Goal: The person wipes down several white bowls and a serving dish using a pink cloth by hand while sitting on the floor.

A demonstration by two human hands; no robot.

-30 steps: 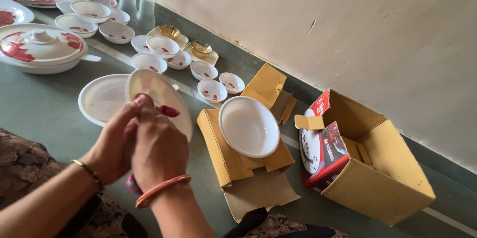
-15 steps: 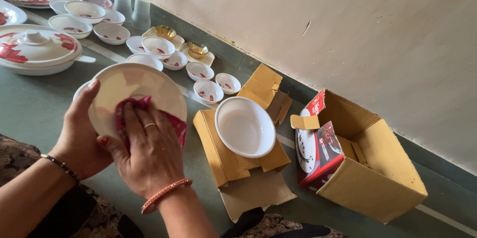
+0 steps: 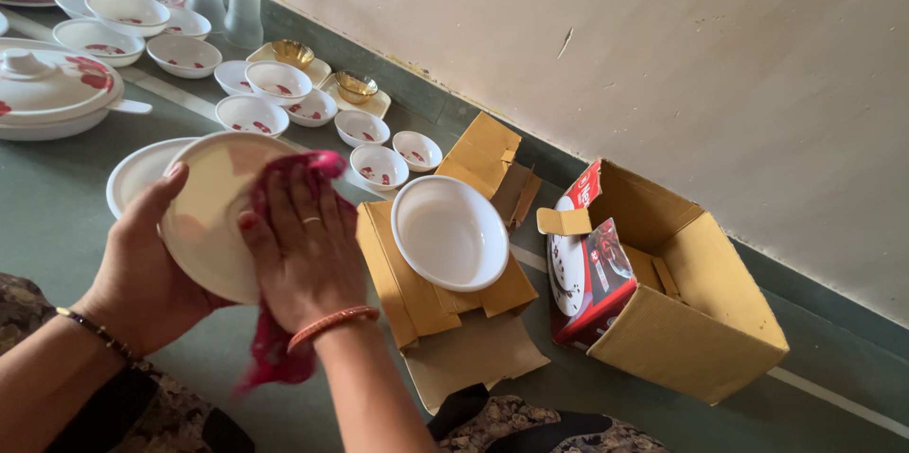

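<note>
Head view: we wipe a cream plate [image 3: 210, 212].
Our left hand [image 3: 142, 268] grips its lower-left rim (tilted); our right hand [image 3: 305, 259] presses a red cloth [image 3: 275, 349] centre-frame.

Right hand [image 3: 308, 259] with red cloth [image 3: 284, 226] slid up across plate [image 3: 204, 216]; cloth tail now dangling below wrist.

A cream plaster wall [image 3: 663, 55] is running diagonally from the far left to the near right, showing a short crack and some scuffs. A dark grey-green skirting band [image 3: 445, 112] is lining its foot. The grey-green floor [image 3: 57, 197] is spreading out below, with a pale stripe [image 3: 833, 398] crossing it near the right. Soft daylight is falling evenly, casting only faint shadows.
</note>
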